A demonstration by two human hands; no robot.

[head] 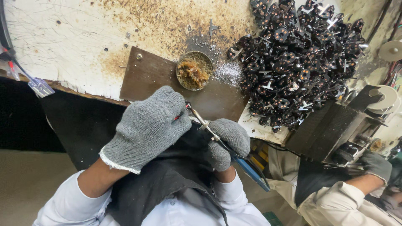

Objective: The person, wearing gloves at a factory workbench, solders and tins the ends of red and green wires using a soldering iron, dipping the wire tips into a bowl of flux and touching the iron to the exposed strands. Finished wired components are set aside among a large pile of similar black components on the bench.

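Gloved left hand [147, 125] closed on something hidden, right hand [228, 140] gripping soldering iron [234, 150], near table [63, 46] front edge.

Both hands, the left hand [146, 127] and the right hand [228, 140], wear speckled grey knit gloves. The soldering iron [234, 152] has a blue handle. The parts heap [299, 62] is black with orange dots, on a rust-stained white table [63, 50].

You see no labels, signs or screens here. One clear plastic bag [40, 87] hangs at your bench's left edge.
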